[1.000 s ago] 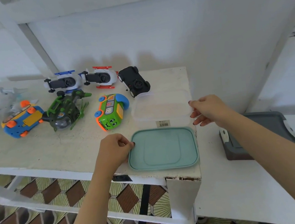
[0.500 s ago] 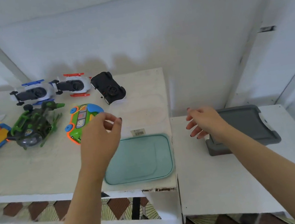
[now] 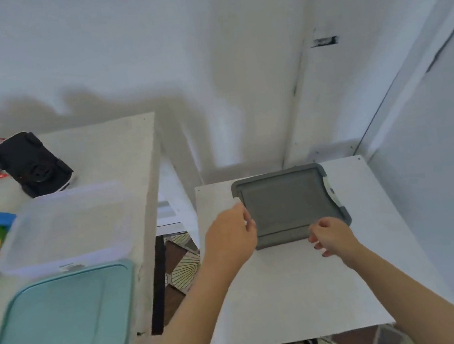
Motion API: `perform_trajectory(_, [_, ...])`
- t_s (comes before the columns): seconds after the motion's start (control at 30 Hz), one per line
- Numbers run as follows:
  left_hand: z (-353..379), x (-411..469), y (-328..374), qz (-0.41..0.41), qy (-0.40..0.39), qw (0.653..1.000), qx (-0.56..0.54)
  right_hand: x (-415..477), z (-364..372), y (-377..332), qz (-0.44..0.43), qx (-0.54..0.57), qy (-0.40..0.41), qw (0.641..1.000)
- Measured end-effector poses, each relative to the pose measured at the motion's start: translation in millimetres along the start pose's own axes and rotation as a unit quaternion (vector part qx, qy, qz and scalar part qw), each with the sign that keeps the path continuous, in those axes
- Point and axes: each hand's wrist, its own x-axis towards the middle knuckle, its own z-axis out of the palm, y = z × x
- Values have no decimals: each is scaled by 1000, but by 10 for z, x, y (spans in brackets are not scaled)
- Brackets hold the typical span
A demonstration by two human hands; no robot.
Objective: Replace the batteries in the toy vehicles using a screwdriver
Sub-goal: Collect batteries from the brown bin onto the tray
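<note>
While the left hand [image 3: 230, 235] pinches the left edge of the grey case [image 3: 292, 206] and the right hand [image 3: 331, 234] curls at its front edge, hold unclear, keeping it level seems wise. Well apart, the black toy car [image 3: 34, 165] lies on the left table [image 3: 117, 146].

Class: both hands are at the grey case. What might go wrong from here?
1. The left hand is at the left edge of the grey case, the right hand at its near corner; an uneven lift might tip it.
2. The teal lid lies by the table corner; the left forearm might knock it off.
</note>
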Motion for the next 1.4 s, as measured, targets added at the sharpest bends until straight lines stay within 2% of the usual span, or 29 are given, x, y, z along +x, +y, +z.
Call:
perform_trajectory(0.2, [817, 740, -233, -154, -90, 983, 28, 782, -430, 411, -16, -221, 74, 972])
perform_trajectory(0.33, [1207, 985, -373, -178, -199, 960, 84, 1209, -596, 467, 0, -382, 30, 924])
perform_trajectory(0.4, [1341, 1041, -373, -178, -169, 966, 85, 1363, -618, 473, 4, -385, 14, 923])
perform_trajectory(0.47, [1394, 1091, -364, -186, -108, 972, 95, 1472, -626, 463, -2, -383, 37, 923])
perform_trajectory(0.6, [1374, 1211, -387, -194, -53, 973, 114, 1589, -640, 409, -16, -450, 86, 889])
perform_trajectory(0.77, [1314, 1370, -431, -196, -52, 971, 126, 1750, -656, 454, -54, -456, 89, 884])
perform_trajectory(0.87, [1272, 1419, -496, -179, -78, 973, 124, 1762, -663, 417, -99, -501, 88, 855])
perform_trajectory(0.93, [1247, 1435, -556, -188, -79, 974, 101, 1720, -663, 369, -96, -540, 79, 833])
perform_trajectory(1.0, [1270, 1433, -660, -215, -70, 972, 64, 1728, -674, 388, -51, -536, 65, 840])
perform_trajectory(1.07, [1306, 1417, -792, -249, -59, 967, 3, 1806, -685, 490, -17, -478, 57, 876])
perform_trajectory(1.13, [1325, 1383, -887, -295, -37, 952, -71, 1859, -681, 579, 16, -373, 67, 925])
perform_trajectory(1.17, [1335, 1363, -919, -320, -28, 943, -84, 1873, -666, 597, 35, -339, 73, 937])
perform_trajectory(1.27, [1370, 1344, -875, -369, -24, 927, -61, 1874, -617, 564, 39, -345, 106, 932])
perform_trajectory(1.4, [1362, 1384, -658, -339, -29, 940, 11, 1843, -571, 482, -6, -314, 123, 941])
